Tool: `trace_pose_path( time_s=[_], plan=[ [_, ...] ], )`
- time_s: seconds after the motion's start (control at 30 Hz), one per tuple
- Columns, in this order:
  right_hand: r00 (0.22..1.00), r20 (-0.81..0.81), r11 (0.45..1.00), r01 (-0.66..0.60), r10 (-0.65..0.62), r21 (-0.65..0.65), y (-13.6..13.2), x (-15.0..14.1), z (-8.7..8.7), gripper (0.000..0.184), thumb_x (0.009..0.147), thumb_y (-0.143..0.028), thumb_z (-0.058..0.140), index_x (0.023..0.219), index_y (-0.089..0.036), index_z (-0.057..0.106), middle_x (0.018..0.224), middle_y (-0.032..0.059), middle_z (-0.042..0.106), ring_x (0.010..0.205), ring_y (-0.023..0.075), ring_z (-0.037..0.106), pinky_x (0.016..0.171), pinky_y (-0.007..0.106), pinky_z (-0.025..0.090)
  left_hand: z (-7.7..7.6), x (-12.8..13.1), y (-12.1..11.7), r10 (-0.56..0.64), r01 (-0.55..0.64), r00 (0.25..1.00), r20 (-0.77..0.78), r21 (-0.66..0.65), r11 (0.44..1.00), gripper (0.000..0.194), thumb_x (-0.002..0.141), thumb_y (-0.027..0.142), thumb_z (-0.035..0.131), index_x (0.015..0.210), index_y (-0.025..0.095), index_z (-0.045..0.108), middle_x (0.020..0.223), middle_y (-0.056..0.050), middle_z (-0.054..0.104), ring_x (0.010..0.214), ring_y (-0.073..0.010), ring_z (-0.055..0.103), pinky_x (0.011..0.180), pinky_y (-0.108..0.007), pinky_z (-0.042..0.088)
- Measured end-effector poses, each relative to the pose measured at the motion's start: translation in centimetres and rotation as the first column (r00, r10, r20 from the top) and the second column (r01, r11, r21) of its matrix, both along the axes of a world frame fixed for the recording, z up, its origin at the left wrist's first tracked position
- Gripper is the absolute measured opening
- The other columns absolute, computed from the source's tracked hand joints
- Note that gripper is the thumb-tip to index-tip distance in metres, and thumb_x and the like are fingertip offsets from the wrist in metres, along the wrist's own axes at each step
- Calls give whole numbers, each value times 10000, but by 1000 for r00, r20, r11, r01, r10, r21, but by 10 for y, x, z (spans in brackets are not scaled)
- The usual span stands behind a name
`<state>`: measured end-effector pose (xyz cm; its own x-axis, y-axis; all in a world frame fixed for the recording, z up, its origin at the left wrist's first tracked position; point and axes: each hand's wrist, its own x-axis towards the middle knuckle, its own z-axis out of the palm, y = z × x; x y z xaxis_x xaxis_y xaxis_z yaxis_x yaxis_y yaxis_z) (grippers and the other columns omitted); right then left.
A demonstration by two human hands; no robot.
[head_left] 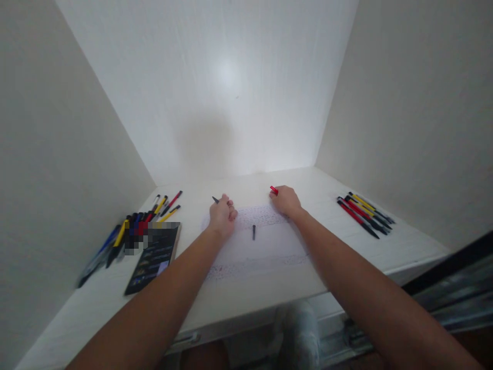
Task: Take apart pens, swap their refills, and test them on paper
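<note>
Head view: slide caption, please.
Left hand holds a dark pointed piece, right hand a red piece, at a white desk with pens on both sides.

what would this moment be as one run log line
left hand: holds dark pointed piece | right hand: holds red piece | sheet: small dark piece | left: pen pile, phone | right: pen group

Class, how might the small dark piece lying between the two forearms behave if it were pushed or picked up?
Its slim, seemingly rounded form suggests the small dark piece may roll if pushed sideways. Far smaller than the left hand, it is probably light. Its straight outline suggests it would be stiff when lifted.
</note>
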<state>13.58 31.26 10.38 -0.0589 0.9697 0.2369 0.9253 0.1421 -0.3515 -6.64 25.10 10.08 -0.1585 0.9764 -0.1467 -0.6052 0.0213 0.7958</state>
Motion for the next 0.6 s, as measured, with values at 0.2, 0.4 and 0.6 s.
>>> trace_pose_path(
  time_s=[0.2, 0.4, 0.6],
  plan=[
    [989, 96, 993, -111, 114, -31, 42, -26, 8, 305, 889, -317, 644, 1089, -117, 759, 1151, 175, 737, 1035, 263, 691, 866, 307, 495, 2, 8, -5, 101, -101, 995, -16, 17, 995, 303, 922, 267, 632, 767, 209, 377, 602, 73, 394, 404, -48, 273, 395, -197, 203],
    [968, 165, 982, -183, 189, -50, 62, -35, 5, 297, 968, -270, 529, 1077, -106, 750, 1128, 178, 740, 1043, 242, 680, 893, 294, 476, -1, 14, 0, 174, -174, 984, -34, 16, 985, 236, 941, 211, 583, 783, 202, 408, 600, 69, 420, 420, -49, 307, 401, -193, 191],
    [944, 238, 974, -220, 228, -63, 59, -36, 0, 311, 993, -189, 449, 1183, -66, 663, 1232, 257, 647, 1103, 300, 644, 922, 353, 461, -3, 16, 3, 191, -190, 981, -17, 18, 982, 244, 945, 145, 510, 768, 217, 358, 530, 106, 283, 390, -58, 225, 395, -202, 144]
  ],
)
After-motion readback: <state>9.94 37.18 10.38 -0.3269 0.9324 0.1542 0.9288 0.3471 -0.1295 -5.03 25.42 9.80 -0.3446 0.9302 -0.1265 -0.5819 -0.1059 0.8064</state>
